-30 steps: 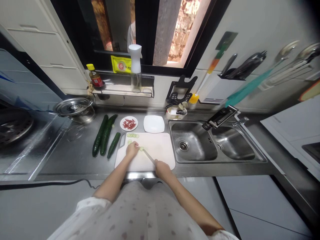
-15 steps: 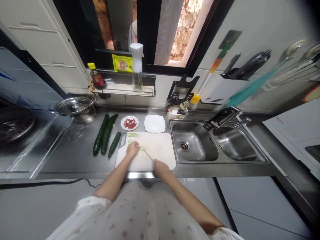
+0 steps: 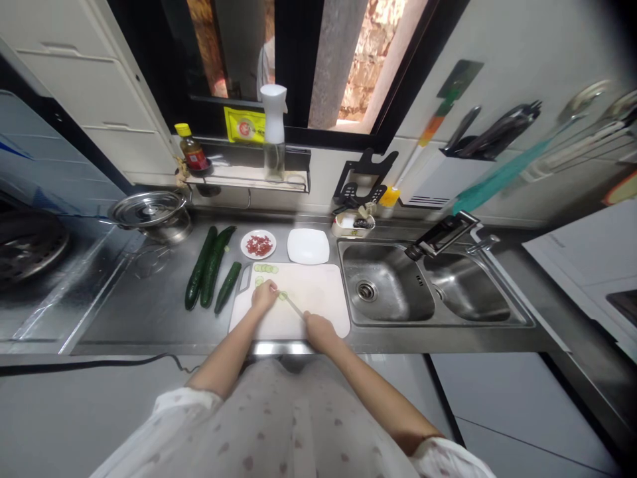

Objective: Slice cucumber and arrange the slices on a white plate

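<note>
On the white cutting board [image 3: 308,325], my right hand [image 3: 320,332] is wrapped round the handle of a knife [image 3: 295,307]. Its narrow blade points up and left, with the tip at a pale green cucumber slice [image 3: 283,295]. Just left of that slice is my left hand [image 3: 263,297], its fingers drawn together; whatever is between them is hidden. A short row of cucumber slices [image 3: 266,268] lies along the board's top left, and a single slice [image 3: 259,281] sits below it.
Left of the board lie two long cucumbers [image 3: 200,269] and a shorter cucumber piece [image 3: 228,289]. Behind it stand a plate of chopped red bits [image 3: 258,245] and a white square plate [image 3: 308,246]. A double sink [image 3: 388,282] is on the right, a lidded steel pot [image 3: 152,212] far left.
My right hand has shifted slightly up and left with the knife. My left hand stays in nearly the same place, and the slices look unchanged.
</note>
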Demonstrator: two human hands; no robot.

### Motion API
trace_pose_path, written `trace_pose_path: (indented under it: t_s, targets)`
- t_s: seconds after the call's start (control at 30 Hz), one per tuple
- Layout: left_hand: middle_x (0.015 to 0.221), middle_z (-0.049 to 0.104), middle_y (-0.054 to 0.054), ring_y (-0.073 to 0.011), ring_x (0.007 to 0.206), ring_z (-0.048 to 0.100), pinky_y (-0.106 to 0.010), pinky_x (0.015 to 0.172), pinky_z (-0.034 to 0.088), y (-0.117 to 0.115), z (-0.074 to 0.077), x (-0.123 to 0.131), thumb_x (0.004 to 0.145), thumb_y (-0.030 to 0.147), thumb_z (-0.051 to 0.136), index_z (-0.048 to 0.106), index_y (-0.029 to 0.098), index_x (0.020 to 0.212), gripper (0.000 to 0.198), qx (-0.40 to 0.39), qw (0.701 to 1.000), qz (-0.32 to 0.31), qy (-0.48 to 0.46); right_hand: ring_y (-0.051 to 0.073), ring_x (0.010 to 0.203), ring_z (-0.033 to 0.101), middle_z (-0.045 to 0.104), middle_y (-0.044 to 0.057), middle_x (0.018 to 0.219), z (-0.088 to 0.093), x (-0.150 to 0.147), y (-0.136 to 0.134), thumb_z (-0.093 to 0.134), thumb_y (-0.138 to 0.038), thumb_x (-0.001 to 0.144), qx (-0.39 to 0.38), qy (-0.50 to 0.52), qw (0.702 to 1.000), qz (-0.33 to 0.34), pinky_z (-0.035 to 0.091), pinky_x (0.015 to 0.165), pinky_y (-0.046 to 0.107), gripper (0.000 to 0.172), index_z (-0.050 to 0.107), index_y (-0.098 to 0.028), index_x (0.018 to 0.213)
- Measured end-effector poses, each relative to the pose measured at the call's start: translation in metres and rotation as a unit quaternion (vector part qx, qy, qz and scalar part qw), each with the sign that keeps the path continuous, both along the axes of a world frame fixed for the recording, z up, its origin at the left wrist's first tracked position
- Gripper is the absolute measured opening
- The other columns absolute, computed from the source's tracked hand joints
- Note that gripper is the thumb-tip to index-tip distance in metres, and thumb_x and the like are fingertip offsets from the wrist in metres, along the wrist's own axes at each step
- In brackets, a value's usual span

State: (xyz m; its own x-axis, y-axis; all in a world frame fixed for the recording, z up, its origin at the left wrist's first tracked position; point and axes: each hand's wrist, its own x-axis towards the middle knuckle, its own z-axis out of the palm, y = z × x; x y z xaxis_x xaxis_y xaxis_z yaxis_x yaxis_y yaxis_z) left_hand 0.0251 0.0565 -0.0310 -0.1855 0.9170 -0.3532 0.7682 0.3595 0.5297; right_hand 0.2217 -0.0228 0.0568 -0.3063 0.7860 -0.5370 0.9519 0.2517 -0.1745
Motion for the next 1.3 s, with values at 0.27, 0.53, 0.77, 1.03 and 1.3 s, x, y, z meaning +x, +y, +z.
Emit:
trace_pose_path:
  t_s: [0.27, 0.53, 0.77, 1.03, 1.3]
  targets:
    - [0.085, 0.069, -0.001, -0.0170, 0.082, 0.064, -0.024, 0.069, 0.041, 0.001, 0.001, 0.000, 0.079, 0.030, 0.063, 0.063, 0.023, 0.090, 0.012, -0.001, 1.000, -0.005, 0.003, 0.022, 0.100, 0.064, 0.067, 0.015, 0.102, 0.001, -0.003, 0.002, 0.039, -0.006, 0.090, 0.010, -0.007, 1.000, 0.008, 0.045, 0.076, 0.028, 0.028, 0.050, -0.014, 0.115]
    - [0.086, 0.069, -0.001, -0.0174, 0.083, 0.064, -0.024, 0.070, 0.041, 0.001, 0.002, 0.000, 0.079, 0.029, 0.064, 0.064, 0.023, 0.091, 0.014, -0.003, 1.000, -0.003, 0.005, 0.023, 0.099, 0.064, 0.067, 0.015, 0.101, -0.007, 0.003, -0.002, 0.040, -0.008, 0.090, 0.014, 0.003, 1.000, 0.004, 0.045, 0.076, 0.029, 0.028, 0.052, -0.014, 0.115]
    - [0.086, 0.069, 0.000, -0.0160, 0.084, 0.063, -0.023, 0.070, 0.041, 0.001, 0.000, 0.000, 0.079, 0.028, 0.063, 0.064, 0.023, 0.092, 0.014, -0.006, 1.000, -0.001, -0.005, 0.023, 0.099, 0.065, 0.068, 0.014, 0.101, -0.013, 0.012, -0.009, 0.039, -0.009, 0.090, 0.006, -0.008, 1.000, 0.001, 0.045, 0.077, 0.029, 0.029, 0.052, -0.014, 0.115]
    - [0.087, 0.069, 0.000, -0.0164, 0.083, 0.064, -0.023, 0.070, 0.041, 0.002, -0.001, -0.001, 0.078, 0.029, 0.064, 0.064, 0.024, 0.091, 0.014, -0.006, 1.000, -0.004, 0.002, 0.023, 0.100, 0.064, 0.067, 0.015, 0.101, -0.009, 0.002, 0.000, 0.041, -0.008, 0.089, 0.013, -0.005, 1.000, 0.009, 0.046, 0.077, 0.029, 0.029, 0.051, -0.014, 0.115]
    - [0.087, 0.069, 0.000, -0.0164, 0.082, 0.064, -0.024, 0.070, 0.041, 0.003, -0.003, -0.001, 0.079, 0.030, 0.064, 0.064, 0.024, 0.090, 0.013, -0.004, 1.000, -0.004, 0.007, 0.023, 0.100, 0.065, 0.067, 0.015, 0.102, -0.006, -0.003, 0.003, 0.040, -0.005, 0.089, 0.007, -0.011, 1.000, 0.012, 0.047, 0.076, 0.029, 0.029, 0.050, -0.014, 0.115]
